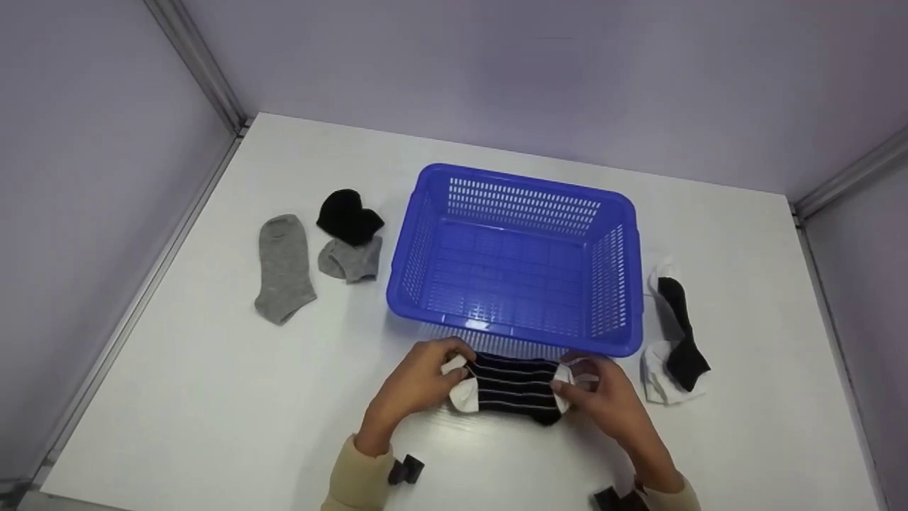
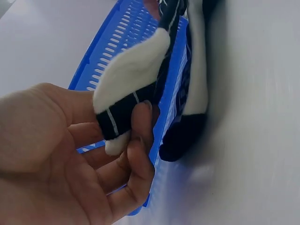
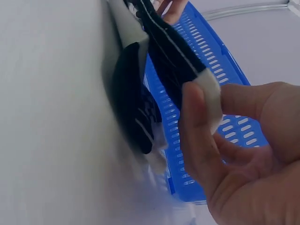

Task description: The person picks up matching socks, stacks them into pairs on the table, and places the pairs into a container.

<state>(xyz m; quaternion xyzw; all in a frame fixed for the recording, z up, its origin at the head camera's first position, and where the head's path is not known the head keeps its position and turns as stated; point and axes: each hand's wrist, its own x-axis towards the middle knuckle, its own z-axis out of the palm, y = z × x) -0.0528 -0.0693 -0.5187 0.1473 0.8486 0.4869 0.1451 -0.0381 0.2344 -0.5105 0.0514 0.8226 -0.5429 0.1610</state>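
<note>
The left hand and right hand pinch opposite ends of a black, white-striped fabric sock, at six o'clock from the blue, rectangular plastic basket on the white bench.

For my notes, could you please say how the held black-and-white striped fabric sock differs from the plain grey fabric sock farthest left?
The striped sock is black with white stripes and patches; the grey sock is plain. The left hand and right hand hold the striped sock; the grey sock lies on the table. Both are fabric.
</note>
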